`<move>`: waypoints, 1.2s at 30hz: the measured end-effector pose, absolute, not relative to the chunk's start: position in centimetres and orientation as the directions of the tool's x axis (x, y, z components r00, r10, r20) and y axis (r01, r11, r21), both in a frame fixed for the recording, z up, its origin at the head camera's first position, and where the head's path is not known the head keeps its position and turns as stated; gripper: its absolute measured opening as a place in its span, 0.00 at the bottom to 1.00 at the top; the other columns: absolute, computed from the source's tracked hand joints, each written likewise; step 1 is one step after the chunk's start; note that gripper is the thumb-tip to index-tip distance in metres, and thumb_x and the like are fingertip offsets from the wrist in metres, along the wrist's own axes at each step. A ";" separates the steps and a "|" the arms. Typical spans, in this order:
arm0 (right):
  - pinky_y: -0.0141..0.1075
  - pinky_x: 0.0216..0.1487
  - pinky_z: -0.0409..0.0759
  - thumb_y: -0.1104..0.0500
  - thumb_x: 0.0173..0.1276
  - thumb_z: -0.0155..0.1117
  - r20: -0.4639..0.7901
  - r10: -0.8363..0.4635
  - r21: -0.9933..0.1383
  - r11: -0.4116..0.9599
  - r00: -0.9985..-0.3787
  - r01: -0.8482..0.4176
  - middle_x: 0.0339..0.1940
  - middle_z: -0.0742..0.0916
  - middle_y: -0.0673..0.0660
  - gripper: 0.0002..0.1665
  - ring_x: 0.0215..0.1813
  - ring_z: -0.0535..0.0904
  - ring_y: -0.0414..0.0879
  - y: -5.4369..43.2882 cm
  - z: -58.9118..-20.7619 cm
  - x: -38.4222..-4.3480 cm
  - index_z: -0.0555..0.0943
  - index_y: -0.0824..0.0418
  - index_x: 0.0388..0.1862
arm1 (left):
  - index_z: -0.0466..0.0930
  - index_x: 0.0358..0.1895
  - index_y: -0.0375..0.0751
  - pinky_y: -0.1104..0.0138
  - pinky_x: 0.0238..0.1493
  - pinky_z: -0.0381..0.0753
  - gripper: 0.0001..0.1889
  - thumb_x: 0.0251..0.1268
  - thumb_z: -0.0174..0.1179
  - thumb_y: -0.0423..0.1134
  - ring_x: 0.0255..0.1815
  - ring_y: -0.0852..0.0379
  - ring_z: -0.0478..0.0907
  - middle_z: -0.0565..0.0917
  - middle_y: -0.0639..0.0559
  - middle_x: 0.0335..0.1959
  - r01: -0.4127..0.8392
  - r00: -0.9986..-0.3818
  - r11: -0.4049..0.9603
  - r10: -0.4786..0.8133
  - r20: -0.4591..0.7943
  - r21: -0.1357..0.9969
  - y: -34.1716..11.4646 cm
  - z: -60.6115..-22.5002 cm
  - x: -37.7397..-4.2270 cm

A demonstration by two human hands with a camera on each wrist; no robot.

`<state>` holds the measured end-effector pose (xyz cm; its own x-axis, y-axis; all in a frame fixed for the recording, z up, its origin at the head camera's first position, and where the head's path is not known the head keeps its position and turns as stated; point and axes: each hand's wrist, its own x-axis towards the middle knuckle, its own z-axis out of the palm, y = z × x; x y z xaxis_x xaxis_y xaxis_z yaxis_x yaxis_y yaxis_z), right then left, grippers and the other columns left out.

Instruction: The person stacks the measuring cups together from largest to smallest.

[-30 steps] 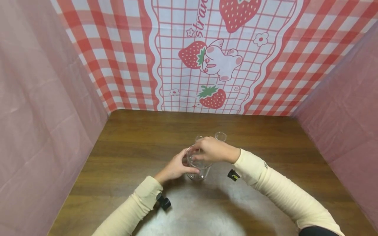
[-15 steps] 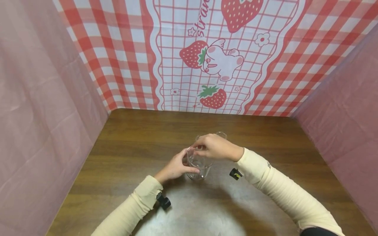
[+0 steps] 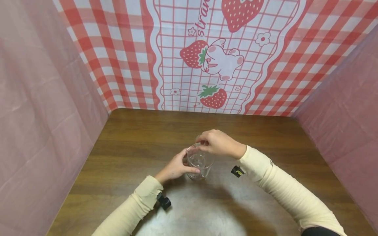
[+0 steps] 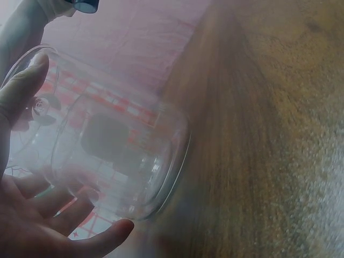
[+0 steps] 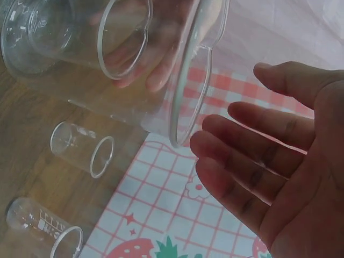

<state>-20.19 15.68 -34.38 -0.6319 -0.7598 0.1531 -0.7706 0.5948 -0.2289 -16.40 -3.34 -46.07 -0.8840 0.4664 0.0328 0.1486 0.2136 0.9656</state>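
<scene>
A large clear glass beaker (image 3: 203,173) stands on the table, with a smaller beaker (image 5: 101,40) inside it in the right wrist view. My left hand (image 3: 177,165) holds the large beaker from the left, its thumb and fingers spread round the wall. In the left wrist view the beaker's wall (image 4: 107,161) fills the space between thumb and fingers. My right hand (image 3: 218,142) is over the far right side of the rim. Its fingers (image 5: 236,161) are loosely extended beside the rim in the right wrist view, with nothing between them.
Behind the large beaker, two small glass vessels show in the right wrist view: a plain beaker (image 5: 80,148) and one with printed markings (image 5: 45,223). A strawberry-patterned cloth (image 3: 218,65) hangs at the back. Pink curtains (image 3: 342,108) flank the wooden table (image 3: 141,131).
My right hand has drawn up and away from the mouth of the large beaker, toward the back right. My left hand has stayed in place on the beaker.
</scene>
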 end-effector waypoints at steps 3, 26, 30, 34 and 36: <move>0.33 0.35 0.84 0.55 0.63 0.68 0.156 -0.729 -0.229 0.630 -0.666 -0.742 0.33 0.89 0.51 0.11 0.32 0.83 0.42 15.8 -34.2 -20.3 0.87 0.61 0.40 | 0.59 0.72 0.35 0.55 0.64 0.79 0.46 0.49 0.75 0.37 0.69 0.41 0.69 0.68 0.39 0.72 0.148 -0.888 0.221 0.459 0.031 0.964 -3.4 -46.0 -16.4; 0.31 0.24 0.77 0.53 0.64 0.68 0.183 -0.479 -0.302 0.804 -0.859 -0.513 0.21 0.86 0.51 0.11 0.21 0.75 0.38 17.0 -33.8 -21.2 0.87 0.61 0.30 | 0.61 0.70 0.31 0.57 0.62 0.80 0.45 0.48 0.76 0.36 0.68 0.41 0.70 0.69 0.37 0.70 0.161 -0.884 0.206 0.464 0.048 0.965 -3.4 -46.3 -16.6; 0.32 0.25 0.78 0.52 0.64 0.68 0.179 -0.456 -0.307 0.816 -0.872 -0.490 0.21 0.86 0.50 0.12 0.21 0.76 0.38 17.3 -33.8 -21.4 0.87 0.60 0.28 | 0.62 0.69 0.30 0.56 0.63 0.80 0.44 0.47 0.76 0.36 0.68 0.40 0.70 0.69 0.37 0.70 0.162 -0.883 0.202 0.466 0.051 0.966 -3.4 -46.4 -16.5; 0.35 0.27 0.80 0.52 0.65 0.68 0.177 -0.441 -0.299 0.828 -0.880 -0.475 0.22 0.88 0.52 0.14 0.23 0.77 0.40 17.7 -34.0 -21.8 0.87 0.62 0.28 | 0.62 0.69 0.31 0.55 0.63 0.80 0.44 0.47 0.76 0.35 0.68 0.40 0.69 0.69 0.37 0.70 0.160 -0.884 0.198 0.465 0.051 0.967 -3.3 -46.4 -16.5; 0.35 0.27 0.81 0.52 0.65 0.67 0.170 -0.427 -0.298 0.836 -0.888 -0.460 0.23 0.88 0.53 0.15 0.23 0.78 0.40 17.8 -34.1 -21.9 0.87 0.62 0.28 | 0.62 0.69 0.31 0.55 0.63 0.80 0.44 0.47 0.76 0.35 0.69 0.40 0.69 0.69 0.37 0.70 0.158 -0.885 0.196 0.464 0.050 0.968 -3.3 -46.4 -16.5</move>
<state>-21.90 17.84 -34.14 -0.8879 -0.4274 0.1704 -0.4598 0.8364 -0.2982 -16.47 -3.33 -46.41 -0.8846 0.4637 0.0505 0.1581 0.1963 0.9677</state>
